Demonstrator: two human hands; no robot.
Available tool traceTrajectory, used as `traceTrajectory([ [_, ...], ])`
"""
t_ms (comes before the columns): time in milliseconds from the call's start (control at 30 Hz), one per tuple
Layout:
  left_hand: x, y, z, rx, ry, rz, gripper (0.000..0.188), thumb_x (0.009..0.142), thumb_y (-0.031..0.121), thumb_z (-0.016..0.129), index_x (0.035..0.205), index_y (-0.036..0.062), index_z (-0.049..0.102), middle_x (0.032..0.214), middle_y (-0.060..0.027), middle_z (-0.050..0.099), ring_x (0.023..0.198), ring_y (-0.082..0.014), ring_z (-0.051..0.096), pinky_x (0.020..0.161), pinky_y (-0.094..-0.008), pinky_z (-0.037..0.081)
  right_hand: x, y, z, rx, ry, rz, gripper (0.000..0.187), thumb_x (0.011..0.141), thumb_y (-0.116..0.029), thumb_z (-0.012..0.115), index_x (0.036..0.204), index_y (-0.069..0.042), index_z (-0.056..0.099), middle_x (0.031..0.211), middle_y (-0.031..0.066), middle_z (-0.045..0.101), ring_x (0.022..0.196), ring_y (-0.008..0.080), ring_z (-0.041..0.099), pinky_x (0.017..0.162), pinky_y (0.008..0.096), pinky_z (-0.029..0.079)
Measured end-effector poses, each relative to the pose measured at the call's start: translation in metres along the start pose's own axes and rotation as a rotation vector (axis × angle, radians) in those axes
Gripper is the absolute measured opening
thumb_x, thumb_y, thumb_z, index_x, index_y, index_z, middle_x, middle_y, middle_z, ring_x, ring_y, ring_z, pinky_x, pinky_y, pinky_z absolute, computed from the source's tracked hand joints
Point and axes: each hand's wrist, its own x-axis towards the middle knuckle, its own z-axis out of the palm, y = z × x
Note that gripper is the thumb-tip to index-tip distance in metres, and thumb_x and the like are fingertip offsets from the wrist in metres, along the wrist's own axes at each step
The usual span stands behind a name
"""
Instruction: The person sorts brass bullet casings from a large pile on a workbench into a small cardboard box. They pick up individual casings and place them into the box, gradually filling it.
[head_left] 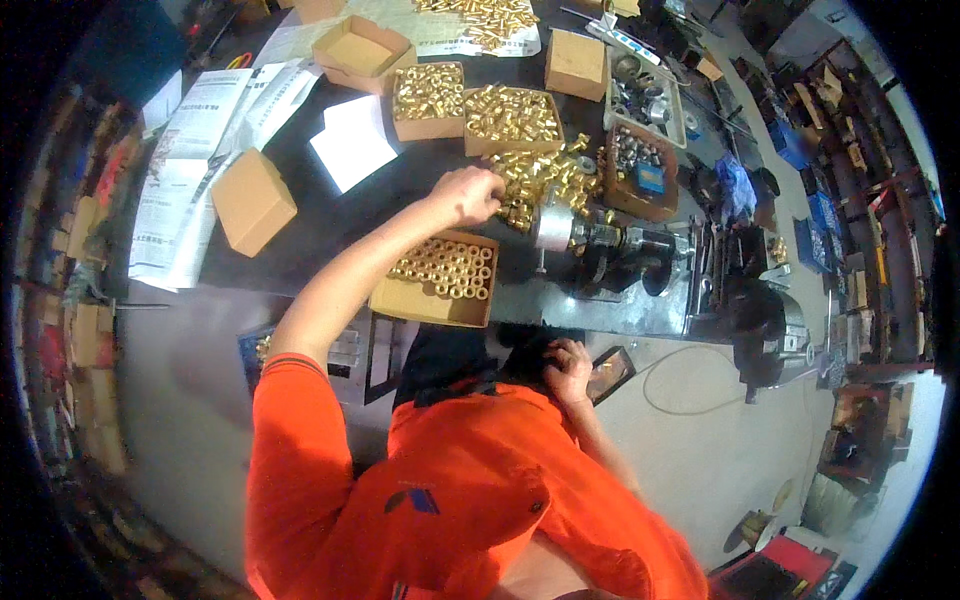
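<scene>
My left hand [468, 195] reaches across the bench to the left edge of a loose pile of brass fittings [548, 180]. Its fingers are bent together at the pile, and whatever they hold is hidden. Below that forearm sits an open cardboard box [425, 303] with rows of ring-shaped brass parts [465, 270], partly covered by the arm. Close to my lap, at the bench's front edge, is my right hand [570, 372], its fingers curled in over dark trousers; I cannot make out anything in it. A metal clamping fixture [555, 228] stands just right of the pile.
Two cardboard boxes full of brass parts [428, 92] stand behind the pile. A bin of metal parts [640, 165] and a tray of tooling [645, 95] are at the right. Newspapers [195, 160], white paper [352, 143] and a closed carton [253, 202] lie at the left.
</scene>
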Motion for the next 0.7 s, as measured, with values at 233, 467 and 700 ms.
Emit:
traceTrajectory([
  [233, 0.005, 0.018, 0.004, 0.264, -0.068, 0.337, 0.020, 0.080, 0.018, 0.064, 0.097, 0.0087, 0.065, 0.078, -0.0155, 0.067, 0.080, -0.0348, 0.066, 0.067, -0.0486, 0.050, -0.001, 0.002, 0.001, 0.007, 0.008, 0.028, 0.019, 0.058, -0.010, 0.064, 0.077, -0.008, 0.067, 0.094, 0.0071, 0.064, 0.084, 0.0297, 0.058, 0.073, 0.0401, 0.048],
  [467, 0.006, 0.008, 0.008, 0.222, -0.055, 0.399, 0.020, 0.081, 0.018, 0.063, 0.099, 0.0077, 0.064, 0.074, -0.0186, 0.065, 0.075, -0.0370, 0.065, 0.066, -0.0488, 0.050, -0.001, 0.003, 0.002, 0.008, 0.001, 0.018, 0.019, 0.058, -0.010, 0.063, 0.076, -0.008, 0.067, 0.094, 0.0059, 0.064, 0.085, 0.0295, 0.058, 0.075, 0.0394, 0.048],
  [700, 0.006, -0.003, 0.005, 0.203, -0.056, 0.333, 0.021, 0.081, 0.021, 0.062, 0.099, 0.0100, 0.065, 0.075, -0.0184, 0.066, 0.074, -0.0377, 0.065, 0.067, -0.0495, 0.051, -0.002, 0.002, 0.002, 0.004, 0.003, 0.036, 0.019, 0.057, -0.010, 0.064, 0.075, -0.008, 0.067, 0.094, 0.0059, 0.064, 0.086, 0.0300, 0.058, 0.075, 0.0400, 0.048],
])
